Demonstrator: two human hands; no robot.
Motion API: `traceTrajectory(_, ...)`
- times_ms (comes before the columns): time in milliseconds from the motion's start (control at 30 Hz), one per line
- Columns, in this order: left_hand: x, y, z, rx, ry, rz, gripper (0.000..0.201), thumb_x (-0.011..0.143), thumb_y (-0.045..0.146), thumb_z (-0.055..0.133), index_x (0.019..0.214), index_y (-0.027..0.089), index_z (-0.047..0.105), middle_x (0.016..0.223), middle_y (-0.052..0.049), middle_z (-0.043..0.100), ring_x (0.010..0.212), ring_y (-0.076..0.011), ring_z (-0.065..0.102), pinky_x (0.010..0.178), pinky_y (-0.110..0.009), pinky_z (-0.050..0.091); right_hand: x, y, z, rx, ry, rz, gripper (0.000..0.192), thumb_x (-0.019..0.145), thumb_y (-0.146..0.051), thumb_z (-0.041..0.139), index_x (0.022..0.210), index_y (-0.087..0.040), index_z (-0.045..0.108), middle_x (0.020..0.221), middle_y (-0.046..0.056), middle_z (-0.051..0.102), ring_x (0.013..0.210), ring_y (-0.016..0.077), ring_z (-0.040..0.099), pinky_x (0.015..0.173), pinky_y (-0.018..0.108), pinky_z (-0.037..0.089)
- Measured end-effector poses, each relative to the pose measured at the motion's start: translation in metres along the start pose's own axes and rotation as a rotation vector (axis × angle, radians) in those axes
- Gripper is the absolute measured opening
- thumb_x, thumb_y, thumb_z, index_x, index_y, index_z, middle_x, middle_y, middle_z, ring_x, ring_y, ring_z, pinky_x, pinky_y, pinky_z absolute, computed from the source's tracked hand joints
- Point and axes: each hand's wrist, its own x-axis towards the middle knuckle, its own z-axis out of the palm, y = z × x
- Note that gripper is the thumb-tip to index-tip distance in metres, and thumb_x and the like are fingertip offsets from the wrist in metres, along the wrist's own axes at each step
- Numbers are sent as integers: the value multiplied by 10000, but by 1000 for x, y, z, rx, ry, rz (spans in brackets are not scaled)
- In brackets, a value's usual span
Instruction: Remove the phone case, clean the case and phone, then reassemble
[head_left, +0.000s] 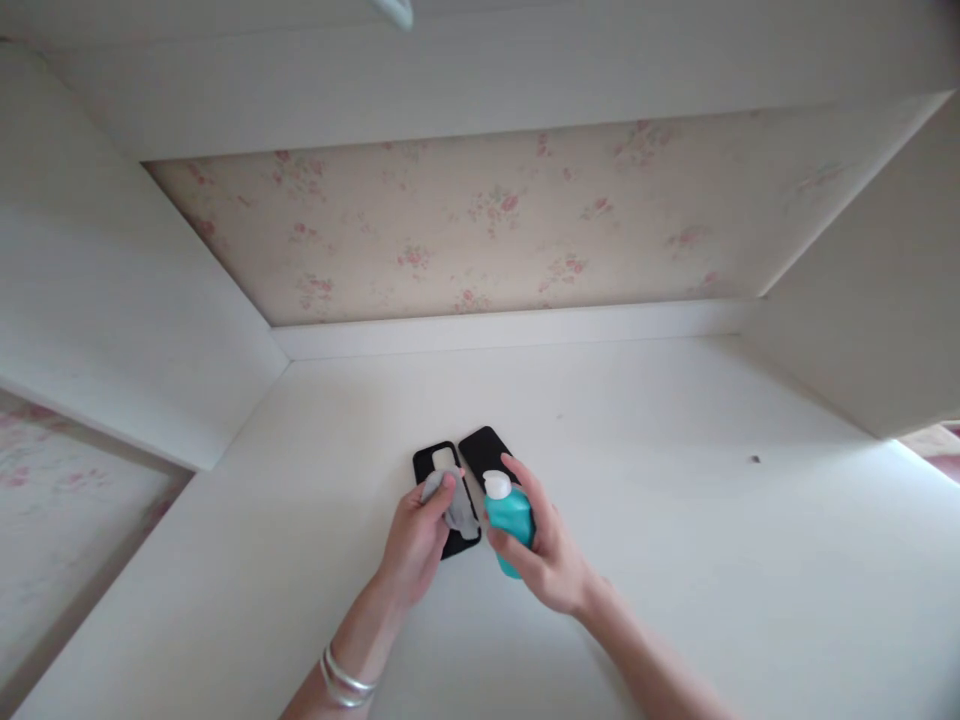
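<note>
Head view: left hand (417,537) pinches grey cloth (453,506); right hand (551,556) wraps teal bottle (509,517).

The small plastic bottle (511,520) was teal with a white cap. The crumpled cloth (452,503) was pale grey, and the two flat phone cases (480,462) were black. The desk surface (675,520) was plain white; the back panel (510,220) showed cream paper with pink flowers.
</note>
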Motion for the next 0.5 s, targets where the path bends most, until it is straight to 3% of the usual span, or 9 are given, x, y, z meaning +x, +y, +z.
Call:
traceTrajectory(100, -2, -1, -3, 76, 27, 35, 369, 689, 417, 842, 896, 133, 731, 711, -2, 655, 641, -89, 579, 601, -190, 474, -9, 0, 2, -1, -86, 8, 615, 853, -244, 581, 1428, -265, 366, 1035, 43, 652, 747, 162, 605, 681, 303, 506)
traceTrajectory(267, -2, -5, -5, 206, 54, 56, 339, 678, 424, 843, 762, 144, 670, 622, 29, 575, 554, -70, 493, 522, -185, 400, -15, -5, 0, 62, -168, -38, 534, 758, -187, 650, 1273, -253, 526, 1256, 67, 588, 1044, 233, 599, 892, 374, 488)
traceTrajectory(400, -4, -1, -3, 131, -8, -31, 400, 733, 508, 781, 799, 126, 682, 680, -19, 636, 589, -101, 549, 536, -200, 440, -13, -3, 0, 297, -207, 194, 633, 793, -214, 651, 1377, -258, 412, 927, 19, 653, 768, 185, 649, 676, 326, 525)
traceTrajectory(500, -6, 3, -3, 35, -94, -84, 387, 805, 480, 727, 911, 108, 713, 826, -79, 702, 721, -145, 631, 657, -234, 522, -12, -2, 0, 413, -140, 256, 690, 806, -248, 673, 1416, -256, 351, 863, 3, 649, 728, 179, 656, 638, 315, 525)
